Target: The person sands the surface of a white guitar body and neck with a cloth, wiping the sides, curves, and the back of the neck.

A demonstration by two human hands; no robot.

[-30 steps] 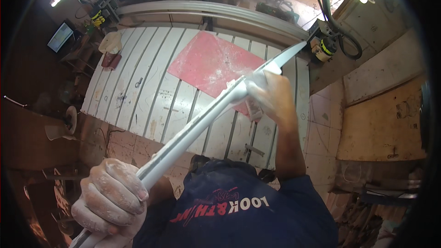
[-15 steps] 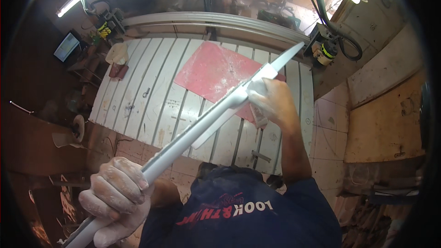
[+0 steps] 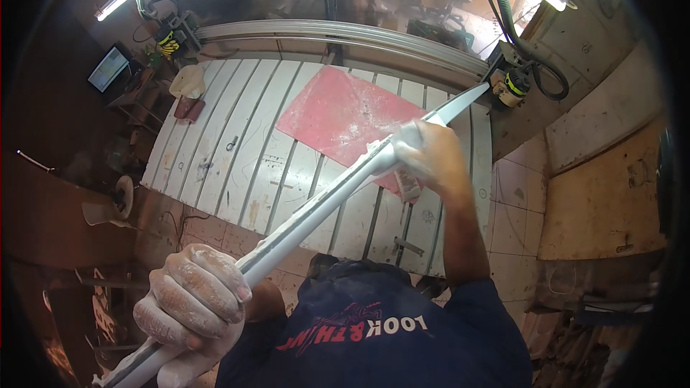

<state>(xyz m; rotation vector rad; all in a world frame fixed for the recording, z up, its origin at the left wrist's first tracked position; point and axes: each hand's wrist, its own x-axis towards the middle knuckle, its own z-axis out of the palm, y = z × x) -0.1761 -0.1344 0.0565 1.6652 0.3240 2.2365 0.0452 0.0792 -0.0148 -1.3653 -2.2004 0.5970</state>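
Observation:
A long, narrow white strip (image 3: 305, 221) slants across the view from lower left to upper right, tapering to a point at its far end. White powder clings along its dark upper edge. My left hand (image 3: 192, 298), coated in white dust, wraps round the near end. Towards the far end, my right hand (image 3: 431, 152) is closed over the strip, its fingers partly hidden. Below the strip lies a dusty red sheet (image 3: 338, 111) on a slatted white table (image 3: 241, 162). Under my right hand, a small pale dusty block (image 3: 408, 187) rests at the sheet's near corner.
A metal rail (image 3: 345, 31) spans the table's far side, with a machine head (image 3: 512, 86) at its right and another (image 3: 172, 36) at its left. A pale tub (image 3: 188, 80) stands at the table's far left corner. Brown boards (image 3: 596, 201) lie at the right, and a screen (image 3: 108, 70) glows at the left.
Both hands and the strip have shifted slightly right. The strip has rolled a little, showing more of its powdery edge, and the flat part beneath it shows less.

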